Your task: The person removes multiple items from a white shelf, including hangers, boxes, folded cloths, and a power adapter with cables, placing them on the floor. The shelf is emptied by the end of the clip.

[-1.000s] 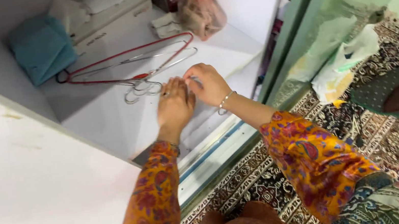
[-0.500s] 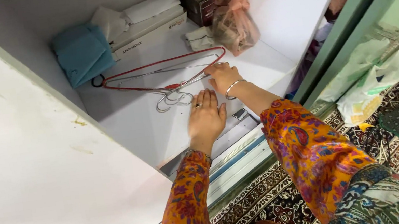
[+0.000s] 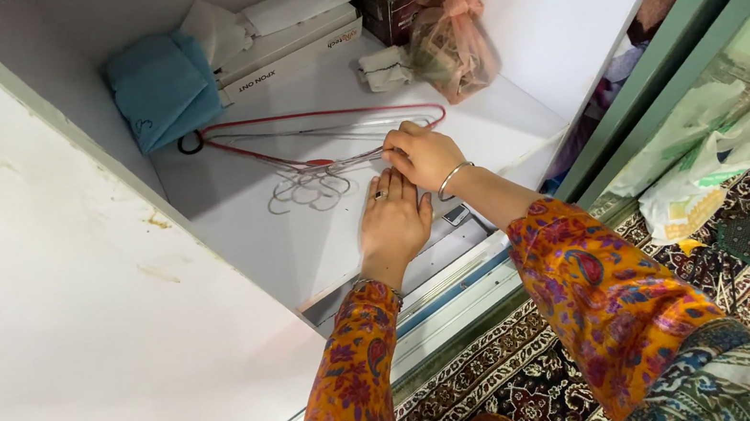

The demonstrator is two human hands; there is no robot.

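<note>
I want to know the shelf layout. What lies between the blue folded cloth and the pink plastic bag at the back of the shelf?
In the head view, flat white boxes with pale folded cloths on top lie between the blue cloth and the pink bag, plus a small folded cloth beside the bag.

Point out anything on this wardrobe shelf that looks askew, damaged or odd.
Nothing looks broken or spilled. The wire hangers lie flat in a loose, fanned bunch on the white shelf, hooks tangled, under the right hand. The left hand rests flat beside them. Yellowish stains mark the white panel's edge.
</note>
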